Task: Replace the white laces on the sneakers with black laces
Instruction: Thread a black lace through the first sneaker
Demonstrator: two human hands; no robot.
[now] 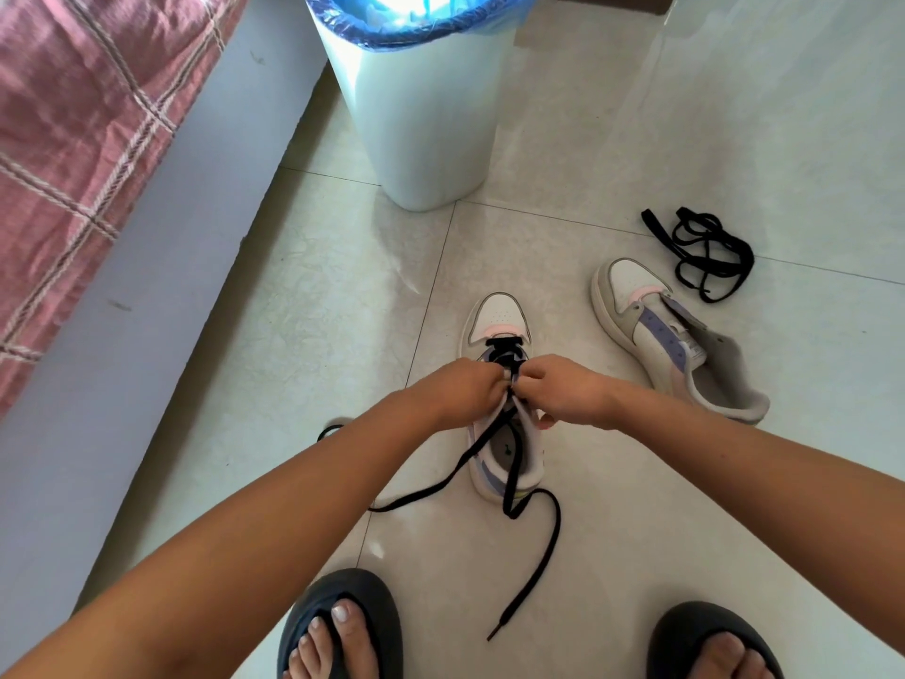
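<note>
Tiled floor (612, 556): left hand (465, 392) and right hand (563, 392) pinch black lace (509, 463), hiding sneaker (499, 321) eyelets.

White bin (421, 115) with blue liner (416, 17); perhaps a bed's pink plaid cover (83, 139).

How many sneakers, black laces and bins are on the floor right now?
Sneakers: 2, one being laced, one unlaced on its side
Black laces: 2, one in the sneaker, one loose bundle
Bins: 1
Total: 5
</note>
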